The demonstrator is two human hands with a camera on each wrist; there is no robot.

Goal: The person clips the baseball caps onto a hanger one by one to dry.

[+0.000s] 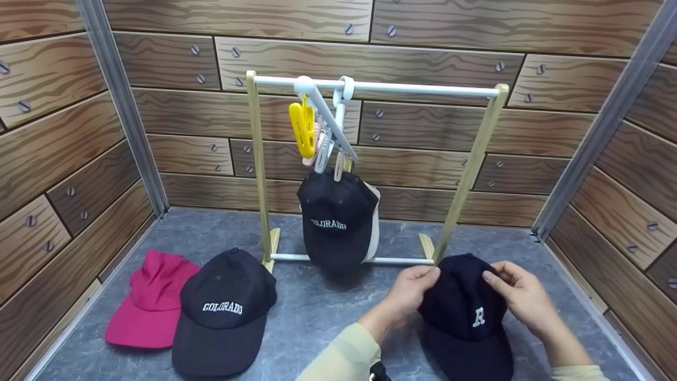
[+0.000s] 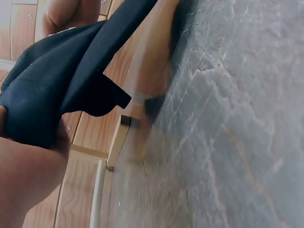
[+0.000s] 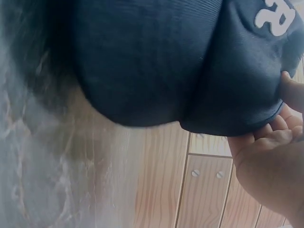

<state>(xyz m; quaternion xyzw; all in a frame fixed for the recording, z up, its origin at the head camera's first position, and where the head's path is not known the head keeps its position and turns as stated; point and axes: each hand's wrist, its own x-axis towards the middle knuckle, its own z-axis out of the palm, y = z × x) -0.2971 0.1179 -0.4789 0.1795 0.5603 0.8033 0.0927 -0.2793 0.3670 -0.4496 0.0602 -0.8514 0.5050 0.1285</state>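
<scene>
Dark cap (image 1: 459, 304) | creased cloth crown (image 1: 460, 286) | curved brim (image 1: 470, 354) | fingers (image 1: 497, 283) pinch sides

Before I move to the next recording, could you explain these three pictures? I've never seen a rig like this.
There is no machine here: a person works with two bare hands. The wide picture comes from a camera on the head, looking forward and down; the other two come from cameras on the wrists. The left hand and right hand together hold a dark cap with a white R. On the grey surface, to the left, lie a pink cap and a black cap marked COLORADO. Farther back stands a rack, with a hanger on its top bar; clips hold up another COLORADO cap, and something white shows behind it.
</scene>
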